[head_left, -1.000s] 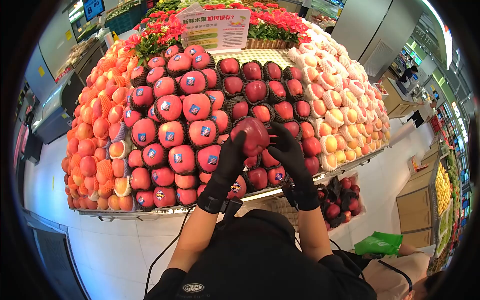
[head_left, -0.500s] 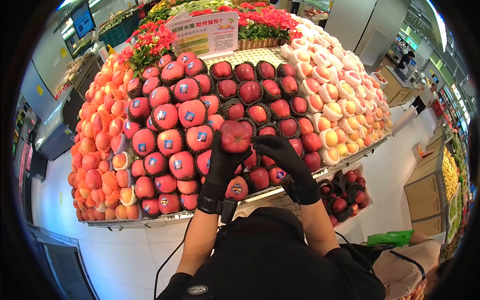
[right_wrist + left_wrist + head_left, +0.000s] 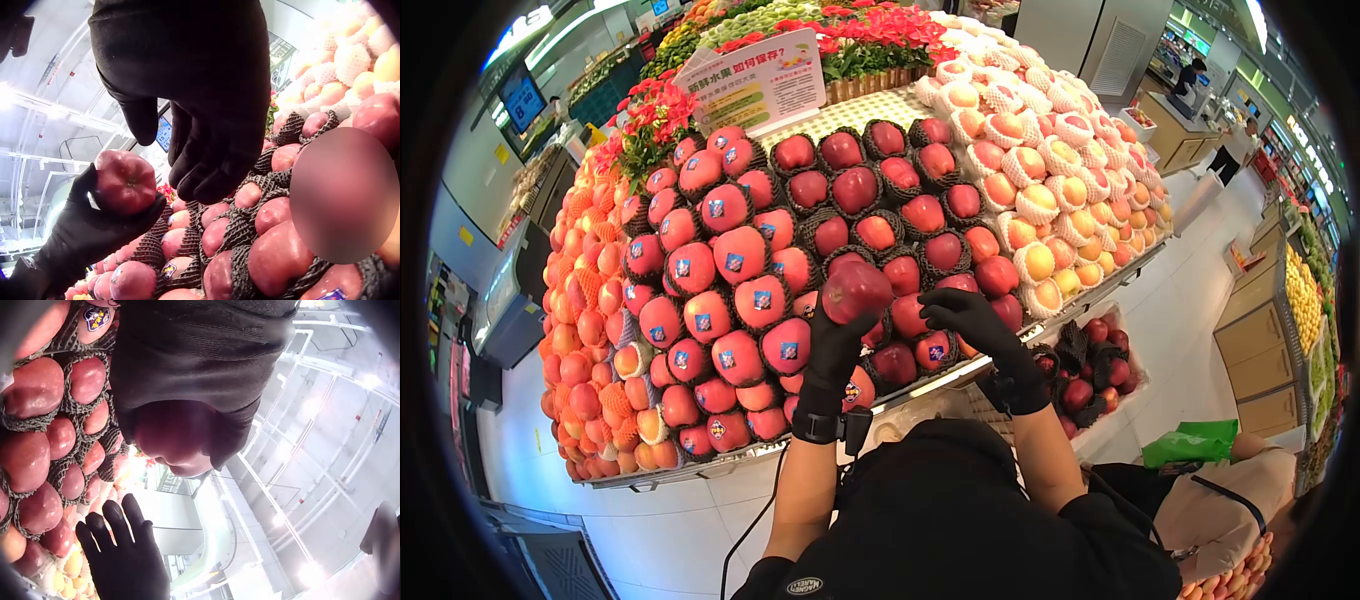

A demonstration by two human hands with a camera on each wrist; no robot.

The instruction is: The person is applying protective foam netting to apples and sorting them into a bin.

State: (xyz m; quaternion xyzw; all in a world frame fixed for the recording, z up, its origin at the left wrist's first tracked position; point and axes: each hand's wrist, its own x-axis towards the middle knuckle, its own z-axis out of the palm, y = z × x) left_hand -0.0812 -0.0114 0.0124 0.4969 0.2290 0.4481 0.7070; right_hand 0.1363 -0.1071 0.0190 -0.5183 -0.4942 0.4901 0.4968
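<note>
In the head view a dark red apple is held by my black-gloved left hand, thumb and fingers around its lower part. The left wrist view shows that apple partly covered by my left hand. From the right wrist view, the apple's dimpled end faces the camera above the left palm. My right hand hovers to the right of the apple, fingers loosely bent and holding nothing; it appears large in the right wrist view. Below both hands lie dark red apples in black foam nets.
Stickered apples fill the display's middle left, and netted peaches its right. A sign and red flowers stand behind. A crate of apples sits low at right, near a person with a green bag.
Both hands were near the apple a second ago; the right has drawn away from it. The left hand still holds the apple, now turned differently. The head view has shifted.
</note>
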